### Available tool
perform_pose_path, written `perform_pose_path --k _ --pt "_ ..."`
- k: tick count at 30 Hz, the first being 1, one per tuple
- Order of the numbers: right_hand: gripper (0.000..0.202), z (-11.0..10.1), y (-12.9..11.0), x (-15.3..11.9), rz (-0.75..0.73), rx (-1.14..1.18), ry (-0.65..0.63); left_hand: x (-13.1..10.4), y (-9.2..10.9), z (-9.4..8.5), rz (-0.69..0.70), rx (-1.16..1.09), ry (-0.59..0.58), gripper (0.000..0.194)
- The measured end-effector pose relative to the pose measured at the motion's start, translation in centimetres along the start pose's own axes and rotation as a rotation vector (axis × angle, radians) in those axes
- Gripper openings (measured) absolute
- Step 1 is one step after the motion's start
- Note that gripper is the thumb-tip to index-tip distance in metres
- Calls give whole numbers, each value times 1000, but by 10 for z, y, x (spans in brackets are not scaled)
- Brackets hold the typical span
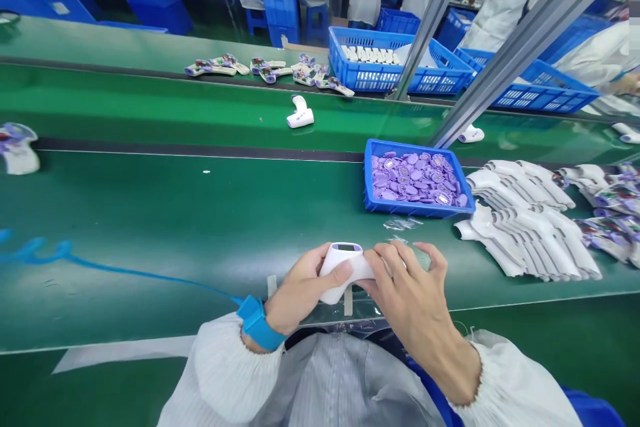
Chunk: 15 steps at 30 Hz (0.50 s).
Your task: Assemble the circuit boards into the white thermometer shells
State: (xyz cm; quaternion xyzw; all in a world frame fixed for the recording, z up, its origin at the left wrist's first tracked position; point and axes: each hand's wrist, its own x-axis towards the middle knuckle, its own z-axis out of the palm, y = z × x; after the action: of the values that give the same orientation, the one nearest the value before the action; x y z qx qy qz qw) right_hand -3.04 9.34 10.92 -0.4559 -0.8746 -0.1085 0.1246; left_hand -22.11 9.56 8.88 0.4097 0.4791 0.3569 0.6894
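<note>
Between my hands, above the near edge of the green bench, is a white infrared thermometer (334,295) with a dark display in a purple frame. My left hand (305,283) is closed round its head, thumb across the front. My right hand (407,287) wraps its fingers over the handle, hiding most of it. A blue wrist strap (260,323) with a coiled cord sits on my left wrist. Just beyond my right hand lie small clear plastic pieces (400,223). Past them stands a blue tray (419,208) of purple oval parts.
White housing shells (530,240) are stacked at right, beside opened halves with electronics (613,237). A closed thermometer (301,113) lies on the belt (175,113). Blue crates (360,77) stand beyond it, near a slanted metal post (500,67). Several people in white coats work behind.
</note>
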Motion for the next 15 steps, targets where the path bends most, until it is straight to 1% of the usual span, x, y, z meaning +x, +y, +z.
perform_pose_path --k 2,3,5,7,8,10,11,12,13,15 --pt "25 0 4 0 36 110 -22 0 0 -2 64 146 21 41" --pt "30 0 6 2 56 226 -58 0 0 -3 97 216 31 39" --pt "37 0 8 9 121 544 -148 1 -2 -3 147 304 20 36" --pt "34 2 4 23 232 797 -191 3 -5 -4 165 343 54 39" --pt "33 5 -2 32 304 844 -183 5 -7 -4 169 359 86 40" --pt "38 13 -19 50 424 813 -133 8 -10 -5 199 431 124 34" --pt "42 17 -30 58 455 773 -121 8 -11 -6 227 507 109 27" --pt "46 22 -40 64 469 729 -108 8 -11 -6 259 602 77 20" --pt "49 26 -49 68 470 684 -84 7 -12 -6 290 704 47 16" --pt "50 31 -60 73 439 605 1 4 -12 -3 319 877 43 14"
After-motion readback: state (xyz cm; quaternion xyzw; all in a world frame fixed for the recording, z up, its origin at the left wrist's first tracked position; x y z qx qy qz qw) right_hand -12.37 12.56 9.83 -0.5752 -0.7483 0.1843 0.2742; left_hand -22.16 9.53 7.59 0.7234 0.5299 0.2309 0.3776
